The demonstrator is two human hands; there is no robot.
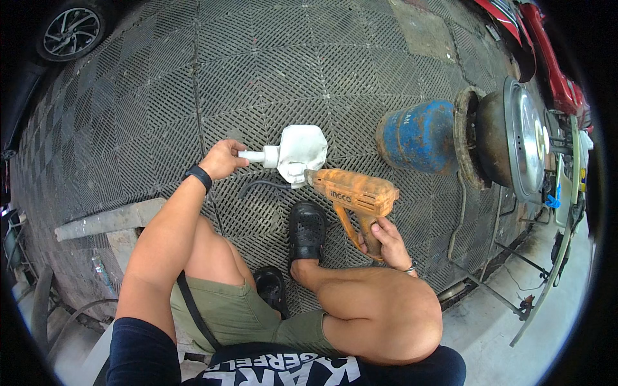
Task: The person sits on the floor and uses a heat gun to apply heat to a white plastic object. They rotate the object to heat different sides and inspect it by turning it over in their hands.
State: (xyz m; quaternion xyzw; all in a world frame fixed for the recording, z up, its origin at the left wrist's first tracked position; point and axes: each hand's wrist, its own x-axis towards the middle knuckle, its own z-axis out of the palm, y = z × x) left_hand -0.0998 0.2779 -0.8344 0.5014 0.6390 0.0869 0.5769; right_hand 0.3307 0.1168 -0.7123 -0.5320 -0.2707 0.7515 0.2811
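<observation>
My left hand point(223, 159) is closed on the narrow neck of a white plastic container point(302, 147), which looks like a small reservoir with a rounded body. The container is held above the floor, its body pointing right. In my right hand point(386, 242) is an orange, dirt-stained heat gun point(354, 191), gripped by its handle. The gun's metal nozzle points left, right by the lower edge of the container; whether they touch I cannot tell. A dark hose or cord point(265, 184) curves below the container.
A rusty blue gas cylinder point(417, 136) lies to the right, beside a blackened pot with a shiny lid point(526, 138). Grey slatted mats point(257, 77) cover the floor. A grey panel piece point(109, 219) lies at left. A car wheel point(71, 31) shows far left, red car parts point(559, 71) far right.
</observation>
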